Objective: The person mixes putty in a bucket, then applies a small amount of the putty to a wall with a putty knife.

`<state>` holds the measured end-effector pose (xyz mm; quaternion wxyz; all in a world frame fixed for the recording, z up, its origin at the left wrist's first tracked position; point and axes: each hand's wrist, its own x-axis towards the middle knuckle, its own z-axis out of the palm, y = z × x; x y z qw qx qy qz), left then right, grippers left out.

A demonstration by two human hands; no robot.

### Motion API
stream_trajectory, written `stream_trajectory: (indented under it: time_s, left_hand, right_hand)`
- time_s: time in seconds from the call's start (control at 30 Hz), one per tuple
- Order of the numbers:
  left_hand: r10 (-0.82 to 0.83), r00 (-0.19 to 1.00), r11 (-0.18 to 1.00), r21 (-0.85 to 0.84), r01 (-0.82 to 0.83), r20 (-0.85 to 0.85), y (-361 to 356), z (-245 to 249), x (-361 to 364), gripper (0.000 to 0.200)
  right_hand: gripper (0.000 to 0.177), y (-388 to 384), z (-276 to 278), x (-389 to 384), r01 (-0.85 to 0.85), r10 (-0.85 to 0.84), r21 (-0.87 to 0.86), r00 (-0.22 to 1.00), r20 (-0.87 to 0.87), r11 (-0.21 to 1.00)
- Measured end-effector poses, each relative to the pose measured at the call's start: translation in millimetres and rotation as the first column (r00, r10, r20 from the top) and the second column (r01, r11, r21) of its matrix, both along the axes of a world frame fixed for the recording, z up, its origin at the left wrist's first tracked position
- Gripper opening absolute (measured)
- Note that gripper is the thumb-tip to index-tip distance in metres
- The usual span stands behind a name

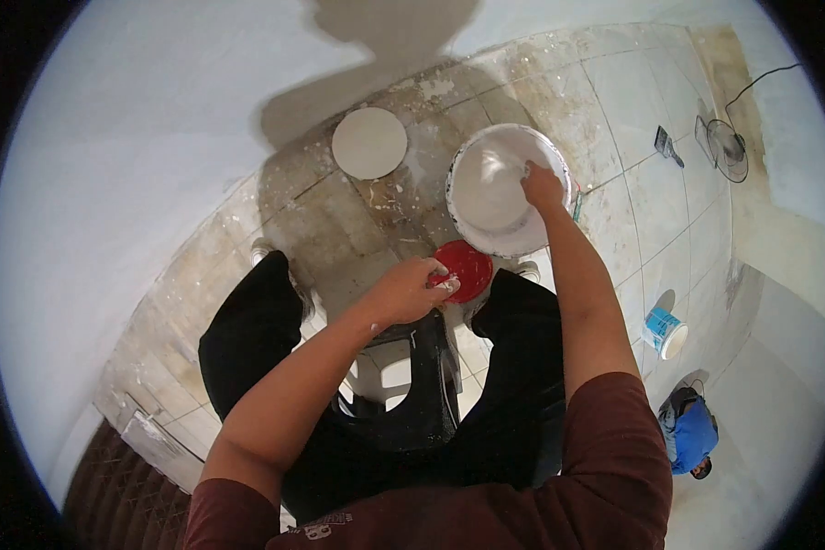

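My left hand (423, 284) is closed on the near-left edge of a red round dish (466, 272), with white residue on its fingers. My right hand (543, 186) reaches over the right side of a large white tub (463, 215) with a dark-speckled rim; its fingers are pressed together, and what they hold, if anything, is too small to make out. Pale, smooth material (497, 188) fills the tub's bottom. The red dish sits right beside the tub's near edge. A white disc (369, 144) lies on the floor left of the tub.
Between my legs is a black stool (426, 394). A brush (668, 147), a fan (727, 150) with a cable and a blue-and-white bucket (665, 333) are at the right. Another person (693, 434) in blue is at the lower right. A wall (147, 119) rises ahead.
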<state>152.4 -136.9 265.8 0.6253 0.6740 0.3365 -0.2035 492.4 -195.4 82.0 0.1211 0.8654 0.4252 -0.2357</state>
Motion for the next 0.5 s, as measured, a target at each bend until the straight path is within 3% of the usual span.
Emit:
stream_trajectory:
  time_s: [0.13, 0.23, 0.33, 0.43, 0.5]
  left_hand:
    - [0.031, 0.999, 0.998, 0.050, -0.032, 0.037, -5.5, -6.6, -1.8, 0.046]
    - [0.067, 0.993, 0.994, 0.075, -0.074, 0.094, -7.3, -7.9, -2.8, 0.046]
    - [0.046, 0.997, 0.998, 0.045, -0.049, 0.061, -5.9, -8.2, -2.9, 0.046]
    - [-0.002, 1.000, 1.000, 0.018, 0.002, 0.018, -3.1, -7.6, -1.5, 0.047]
    - [-0.008, 1.000, 0.999, 0.039, 0.007, 0.014, -3.2, -6.8, -1.8, 0.046]
  right_hand:
    - [0.037, -17.9, -1.7, 6.0, -0.233, 0.220, -0.223, 0.972, -0.083, 0.947]
    - [0.033, -22.5, -9.7, -3.9, -0.509, 0.457, -0.093, 0.828, -0.326, 0.855]
    - [0.030, -11.8, -18.8, -27.7, -0.262, 0.229, -0.027, 0.884, -0.407, 0.965]
    - [0.031, 4.8, -27.5, -40.2, -0.121, 0.193, 0.198, 0.898, -0.395, 0.973]
    - [0.032, 14.8, -27.2, -41.3, -0.042, 0.098, 0.214, 0.962, -0.256, 0.976]
